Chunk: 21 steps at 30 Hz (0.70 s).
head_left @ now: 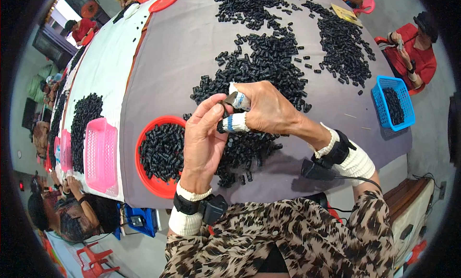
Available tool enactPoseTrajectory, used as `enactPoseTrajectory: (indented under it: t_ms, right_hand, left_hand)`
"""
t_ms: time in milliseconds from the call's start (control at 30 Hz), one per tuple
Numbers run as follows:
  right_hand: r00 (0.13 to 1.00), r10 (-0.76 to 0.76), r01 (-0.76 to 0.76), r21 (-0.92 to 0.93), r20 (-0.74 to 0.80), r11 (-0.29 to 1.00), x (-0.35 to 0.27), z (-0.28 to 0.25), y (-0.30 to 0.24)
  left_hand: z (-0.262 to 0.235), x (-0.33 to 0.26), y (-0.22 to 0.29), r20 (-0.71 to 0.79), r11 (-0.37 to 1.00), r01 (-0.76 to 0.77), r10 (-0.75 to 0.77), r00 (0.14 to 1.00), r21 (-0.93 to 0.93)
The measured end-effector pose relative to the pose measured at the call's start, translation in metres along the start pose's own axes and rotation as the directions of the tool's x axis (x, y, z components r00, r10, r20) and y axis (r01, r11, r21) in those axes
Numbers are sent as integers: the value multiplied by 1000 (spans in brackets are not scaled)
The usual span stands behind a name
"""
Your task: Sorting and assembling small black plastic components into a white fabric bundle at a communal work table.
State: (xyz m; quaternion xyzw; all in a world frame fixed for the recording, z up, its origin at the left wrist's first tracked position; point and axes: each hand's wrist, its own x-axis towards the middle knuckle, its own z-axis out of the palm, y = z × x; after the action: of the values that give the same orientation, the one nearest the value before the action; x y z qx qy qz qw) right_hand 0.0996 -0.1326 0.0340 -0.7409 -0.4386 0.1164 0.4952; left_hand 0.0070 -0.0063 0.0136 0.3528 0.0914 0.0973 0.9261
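Observation:
My left hand (204, 136), fingers up, pinches a small black part between thumb and fingertips; the fingers cover most of it. From the right, my right hand (271, 110) meets it, with white wrappings on thumb and forefinger. A dark, flat, blade-like piece (231, 98) shows at the right fingertips, against the part; its far end is hidden. Below and behind both hands lies a heap of short black cylindrical parts (269, 61). Beside my left hand a round red tray (161, 187) is filled with similar parts.
The grey-covered table (163, 81) also bears another black heap (343, 47) and a blue basket (413, 117) of parts at the right edge. A pink basket (101, 155) stands on the white-covered table at left. People sit around; a cable runs from my right wrist.

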Motion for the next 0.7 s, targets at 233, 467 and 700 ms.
enactPoseTrajectory:
  t_ms: [233,467,700]
  right_hand:
    - [996,34,-35,13,83,999,12,4,11]
    - [981,171,-178,74,91,981,8,-7,23]
    - [982,185,-183,-72,24,981,-2,-19,21]
  left_hand:
    - [-39,-11,24,-122,988,-114,127,984,109]
    - [-126,-34,59,-222,553,-101,486,846,827]
    - [-93,-7,11,-25,324,-78,302,953,943]
